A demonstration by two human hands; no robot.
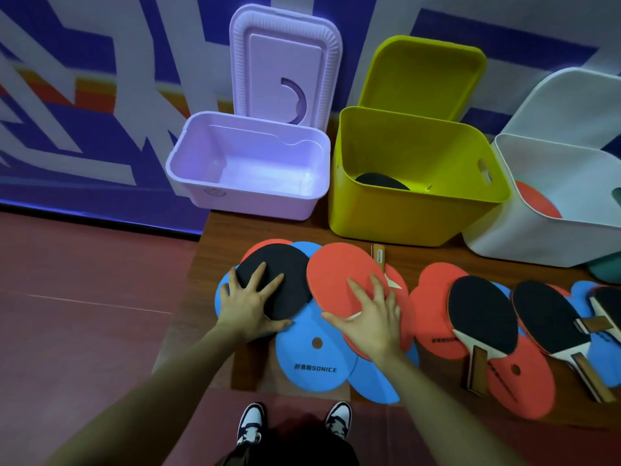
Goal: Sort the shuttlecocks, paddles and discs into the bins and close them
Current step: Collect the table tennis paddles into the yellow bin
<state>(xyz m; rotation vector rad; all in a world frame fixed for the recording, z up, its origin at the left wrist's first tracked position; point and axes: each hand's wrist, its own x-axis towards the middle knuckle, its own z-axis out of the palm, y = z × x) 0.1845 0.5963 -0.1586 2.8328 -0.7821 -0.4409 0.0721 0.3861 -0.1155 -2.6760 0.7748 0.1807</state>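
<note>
Left hand [250, 302]: fingers spread flat on a black-faced paddle [274, 280]. Right hand [371, 316]: fingers spread flat on a red-faced paddle [342, 280]. Beneath both hands: blue discs [312, 361] on the table [218, 237]. Beyond the hands: purple bin [248, 169], green bin [416, 183], white bin [551, 203], lids raised. Right of the right hand: more paddles [484, 317] overlapping red discs [437, 327].

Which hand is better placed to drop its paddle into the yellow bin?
Right. The right hand lies on the red paddle, just below the open yellow bin. The left hand, on the black paddle, is nearer the purple bin.
</note>
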